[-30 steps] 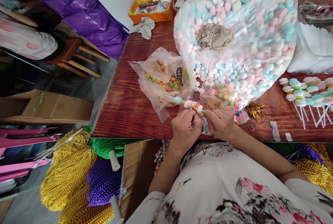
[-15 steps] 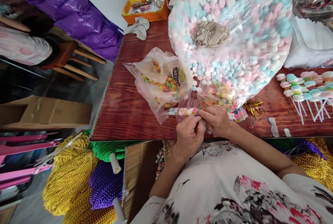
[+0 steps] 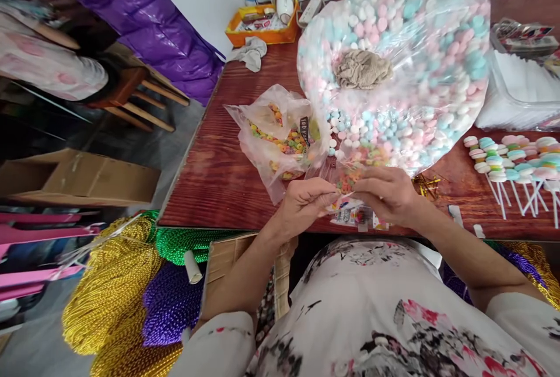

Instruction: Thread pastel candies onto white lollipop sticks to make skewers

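Two hands are brought together over the worktop (image 3: pixel 205 184), just in from its front edge. A small clear-wrapped piece (image 3: pixel 343 204) is held between them, thumb and fingertips pinched on it from either side: left hand (image 3: pixel 306 202) with the index nearly straight, right hand (image 3: pixel 387 193) with the fingers curled over. Grip force can't be told; much of the piece is hidden by the fingers.

For a good result: film should be gripped by its margin, kept taut between both pinches, filling left unsqueezed. Forearms are best kept level so nothing gets twisted. Slick film is likely to slip, so short, light pinches are advised over hard pulling.

Materials: worktop is reddish, wood-grained, glossy. Behind the hands, toward the back edge, a large bag of marshmallows (image 3: pixel 437 79) is spread: thin shiny film, rounded pastel pieces, probably soft. A crumpled beige cloth (image 3: pixel 364 69), coarse-looking, is laid on top. Nearer the left edge, ring-shaped candies (image 3: pixel 289 142) are held in a limp, milky plastic bag (image 3: pixel 256 123). Toward the right edge, marshmallow skewers (image 3: pixel 520 158) are laid in a row, smooth white sticks pointed at the front edge. Metallic gold ties (image 3: pixel 426 186), thin and springy-looking, are scattered just beside the right hand.
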### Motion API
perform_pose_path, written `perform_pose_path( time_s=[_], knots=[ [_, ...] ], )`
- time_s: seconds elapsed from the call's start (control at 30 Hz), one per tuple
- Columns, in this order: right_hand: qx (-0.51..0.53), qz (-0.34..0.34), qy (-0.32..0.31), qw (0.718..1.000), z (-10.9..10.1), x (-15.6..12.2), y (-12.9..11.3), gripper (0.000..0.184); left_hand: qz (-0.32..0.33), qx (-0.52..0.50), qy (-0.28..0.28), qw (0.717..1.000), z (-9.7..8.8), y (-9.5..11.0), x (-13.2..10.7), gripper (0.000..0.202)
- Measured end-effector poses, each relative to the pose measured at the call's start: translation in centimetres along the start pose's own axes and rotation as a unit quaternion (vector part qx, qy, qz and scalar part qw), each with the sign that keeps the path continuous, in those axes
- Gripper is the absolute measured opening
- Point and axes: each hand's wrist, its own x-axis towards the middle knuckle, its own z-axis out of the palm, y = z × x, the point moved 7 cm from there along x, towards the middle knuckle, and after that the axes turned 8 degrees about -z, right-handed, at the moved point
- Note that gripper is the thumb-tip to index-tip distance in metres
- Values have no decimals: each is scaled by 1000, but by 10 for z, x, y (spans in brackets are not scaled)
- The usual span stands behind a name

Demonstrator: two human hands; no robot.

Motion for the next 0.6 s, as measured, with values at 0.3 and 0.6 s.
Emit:
perform_pose_path(
  time_s=[0.3, 0.6],
  knots=[
    [153, 72, 48, 984, 7, 22, 6, 16, -39, -242, 155, 957, 14, -7, -3, 30],
    [180, 250, 154, 939, 36, -11, 17, 28, -12, -298, 294, 908, 5, -21, 3, 28]
  ],
)
